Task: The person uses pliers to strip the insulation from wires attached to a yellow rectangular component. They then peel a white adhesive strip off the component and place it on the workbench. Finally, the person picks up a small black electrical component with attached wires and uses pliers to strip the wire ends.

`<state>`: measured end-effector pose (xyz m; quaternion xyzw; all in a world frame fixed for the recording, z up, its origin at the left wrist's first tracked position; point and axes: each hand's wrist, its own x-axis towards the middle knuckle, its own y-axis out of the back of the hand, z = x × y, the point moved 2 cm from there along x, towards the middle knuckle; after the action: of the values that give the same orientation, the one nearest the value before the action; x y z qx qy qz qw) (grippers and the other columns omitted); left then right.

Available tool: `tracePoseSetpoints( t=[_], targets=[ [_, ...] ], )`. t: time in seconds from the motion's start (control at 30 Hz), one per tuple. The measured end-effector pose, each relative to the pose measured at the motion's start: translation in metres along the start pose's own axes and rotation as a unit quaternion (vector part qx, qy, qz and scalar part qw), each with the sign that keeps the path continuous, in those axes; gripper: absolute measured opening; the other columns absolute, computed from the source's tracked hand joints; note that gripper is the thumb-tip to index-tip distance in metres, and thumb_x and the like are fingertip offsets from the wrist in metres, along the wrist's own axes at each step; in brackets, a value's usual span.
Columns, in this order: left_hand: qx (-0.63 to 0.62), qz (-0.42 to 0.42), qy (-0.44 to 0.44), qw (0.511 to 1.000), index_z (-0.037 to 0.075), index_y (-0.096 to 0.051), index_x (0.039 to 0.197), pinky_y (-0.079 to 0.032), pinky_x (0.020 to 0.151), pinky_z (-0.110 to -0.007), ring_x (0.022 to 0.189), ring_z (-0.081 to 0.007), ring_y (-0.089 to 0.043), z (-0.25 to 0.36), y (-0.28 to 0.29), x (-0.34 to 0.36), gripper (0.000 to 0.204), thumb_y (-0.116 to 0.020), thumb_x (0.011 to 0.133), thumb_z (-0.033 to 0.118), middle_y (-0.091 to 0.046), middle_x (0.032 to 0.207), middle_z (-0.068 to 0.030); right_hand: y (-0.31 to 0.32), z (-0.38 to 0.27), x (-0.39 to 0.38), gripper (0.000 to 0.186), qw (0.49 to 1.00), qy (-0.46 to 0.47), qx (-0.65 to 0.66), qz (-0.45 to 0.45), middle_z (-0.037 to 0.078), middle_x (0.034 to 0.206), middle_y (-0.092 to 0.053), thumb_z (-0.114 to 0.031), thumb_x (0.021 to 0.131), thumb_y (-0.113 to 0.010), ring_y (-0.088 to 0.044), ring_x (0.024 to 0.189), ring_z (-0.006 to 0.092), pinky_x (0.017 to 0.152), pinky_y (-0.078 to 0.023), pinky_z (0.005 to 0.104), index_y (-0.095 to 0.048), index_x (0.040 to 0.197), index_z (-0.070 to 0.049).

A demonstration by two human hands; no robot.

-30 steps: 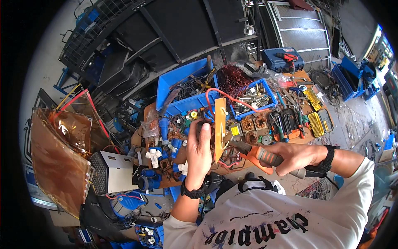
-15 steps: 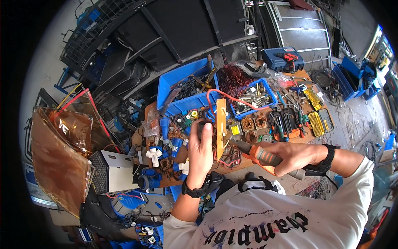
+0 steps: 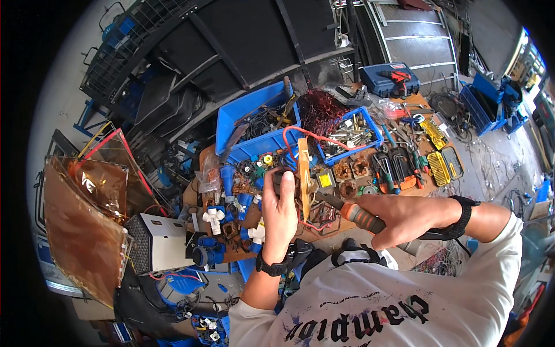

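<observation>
My left hand (image 3: 279, 202) is closed around a dark part joined to a flat orange-yellow piece (image 3: 304, 176), held upright over the table and seen nearly edge-on. A red cable (image 3: 324, 139) loops behind it; where it attaches is hidden. My right hand (image 3: 399, 218) grips a pair of pliers (image 3: 359, 216) with orange-and-grey handles. Their dark jaws point left, close to the lower right side of the orange piece. Whether the jaws touch it I cannot tell. Just below the hands, a red-wired bundle (image 3: 325, 220) lies on the table.
On the wooden table stand a large blue bin (image 3: 254, 146) of cables and tools and a smaller blue tray (image 3: 354, 136) of metal parts. Pliers, hex keys and a yellow bit case (image 3: 444, 168) lie right. A red drill (image 3: 400, 81) rests on a blue case. White-blue fittings (image 3: 214, 217) fill the left.
The orange piece has turned more edge-on. My right hand has shifted slightly, and the second orange handle below it no longer shows. The whole view has moved a little.
</observation>
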<state>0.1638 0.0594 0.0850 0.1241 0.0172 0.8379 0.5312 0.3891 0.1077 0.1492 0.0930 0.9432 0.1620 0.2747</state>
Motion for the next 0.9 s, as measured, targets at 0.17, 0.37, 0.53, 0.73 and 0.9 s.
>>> tracePoseSetpoints(
  t=[0.17,0.37,0.53,0.73,0.9],
  targets=[
    [-0.008,-0.005,0.010,1.000,-0.002,-0.053,0.112,-0.044,0.079,-0.028,0.086,-0.0127,-0.051,-0.011,0.001,0.000,0.040,-0.050,0.101,0.037,-0.058,0.096,-0.0063,-0.006,0.005,0.001,0.039,0.995,0.051,-0.059,0.065,0.019,0.094,-0.054,-0.021,0.073,-0.063,-0.058,0.088,0.0319,0.075,-0.046,0.0414,-0.052,0.098,0.007],
    [-0.037,-0.014,0.053,0.998,-0.001,-0.054,0.112,-0.043,0.082,-0.028,0.089,-0.0139,-0.052,-0.007,0.002,-0.002,0.042,-0.049,0.101,0.039,-0.058,0.098,-0.0071,-0.009,0.000,-0.001,0.051,0.986,0.069,-0.106,0.112,0.025,0.108,-0.052,-0.015,0.074,-0.063,-0.056,0.102,0.0408,0.088,-0.047,0.0441,-0.049,0.117,0.010],
    [-0.064,-0.008,0.064,0.996,-0.001,-0.055,0.112,-0.043,0.083,-0.029,0.090,-0.0144,-0.053,-0.011,0.002,-0.002,0.042,-0.049,0.101,0.040,-0.059,0.099,-0.0072,-0.015,0.001,0.001,0.058,0.980,0.064,-0.126,0.138,0.025,0.103,-0.055,-0.012,0.075,-0.061,-0.057,0.102,0.0408,0.088,-0.047,0.0446,-0.046,0.126,0.011],
    [-0.064,-0.009,0.065,0.996,0.000,-0.055,0.110,-0.044,0.083,-0.029,0.090,-0.0141,-0.054,-0.015,0.004,-0.003,0.042,-0.048,0.102,0.041,-0.059,0.099,-0.0065,-0.022,0.012,0.006,0.065,0.962,0.079,-0.189,0.182,0.021,0.098,-0.056,-0.008,0.075,-0.058,-0.061,0.092,0.0372,0.077,-0.049,0.0431,-0.040,0.136,0.009],
    [-0.124,-0.009,0.103,0.987,0.002,-0.056,0.108,-0.045,0.079,-0.026,0.086,-0.0109,-0.054,-0.006,0.004,-0.006,0.039,-0.046,0.103,0.039,-0.060,0.098,-0.0044,-0.024,0.011,0.009,0.061,0.966,0.079,-0.163,0.182,0.021,0.097,-0.057,-0.007,0.075,-0.057,-0.062,0.087,0.0373,0.073,-0.049,0.0437,-0.043,0.132,0.009]
  ],
)
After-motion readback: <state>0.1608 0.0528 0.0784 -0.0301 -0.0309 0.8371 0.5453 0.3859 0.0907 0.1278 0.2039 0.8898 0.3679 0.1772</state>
